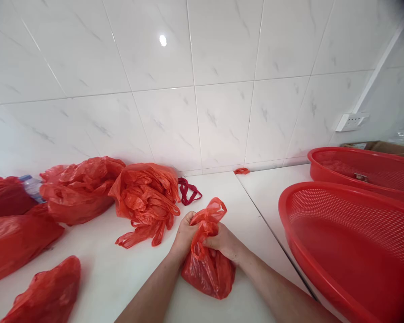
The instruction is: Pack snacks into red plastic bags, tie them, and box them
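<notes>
A small red plastic bag (210, 273) with something dark inside rests on the white table in front of me. My left hand (186, 231) is closed around the left side of its gathered neck. On the other side, my right hand (225, 242) grips the neck too, thumb pointing inward. The bag's loop handles stick up between and above both hands. What the bag contains cannot be made out through the plastic. Just beyond my left hand lies a heap of crumpled red plastic bags (148, 193), with a dark red strap (189, 192) beside it.
Filled red bags (84, 193) line the left side, and another red bag (50, 291) lies nearer. A plastic bottle (32, 186) stands among them. Two red baskets, a near basket (286, 211) and a far basket (314, 168), occupy the right. A socket (352, 121) is on the tiled wall.
</notes>
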Demonstrator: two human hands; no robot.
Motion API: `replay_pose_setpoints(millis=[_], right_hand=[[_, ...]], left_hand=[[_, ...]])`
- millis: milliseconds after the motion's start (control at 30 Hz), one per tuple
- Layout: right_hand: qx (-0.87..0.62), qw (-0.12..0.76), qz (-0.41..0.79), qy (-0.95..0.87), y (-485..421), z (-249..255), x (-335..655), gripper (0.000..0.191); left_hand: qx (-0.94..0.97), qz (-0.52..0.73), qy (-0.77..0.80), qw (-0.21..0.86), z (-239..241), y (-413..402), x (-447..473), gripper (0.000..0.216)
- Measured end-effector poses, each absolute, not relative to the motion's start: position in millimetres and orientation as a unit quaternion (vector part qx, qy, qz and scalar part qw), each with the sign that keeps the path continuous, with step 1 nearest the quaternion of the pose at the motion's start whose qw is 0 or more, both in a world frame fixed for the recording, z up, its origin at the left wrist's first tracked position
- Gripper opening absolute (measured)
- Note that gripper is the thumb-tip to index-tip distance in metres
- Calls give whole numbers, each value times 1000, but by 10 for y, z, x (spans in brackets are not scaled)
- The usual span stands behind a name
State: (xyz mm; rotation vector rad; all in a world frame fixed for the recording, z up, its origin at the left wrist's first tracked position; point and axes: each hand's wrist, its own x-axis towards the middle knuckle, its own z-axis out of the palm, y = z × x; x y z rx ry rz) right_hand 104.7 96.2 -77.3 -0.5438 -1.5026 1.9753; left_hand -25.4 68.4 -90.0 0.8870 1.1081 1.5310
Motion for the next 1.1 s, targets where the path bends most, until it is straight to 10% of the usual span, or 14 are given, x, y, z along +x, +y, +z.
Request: replay_pose_setpoints(millis=[133,467,1100], right_hand=[[-227,297,775,-509,1044,-862,1104,18],[-219,318,803,-453,1126,-900,1112,30],[-185,291,818,-460,1295,-910,1339,23]], left_hand=[[444,574,505,467,-944,613,-198,25],[698,483,527,-30,-834,442,-151,53],[526,531,623,228,-914,534,-230,10]])
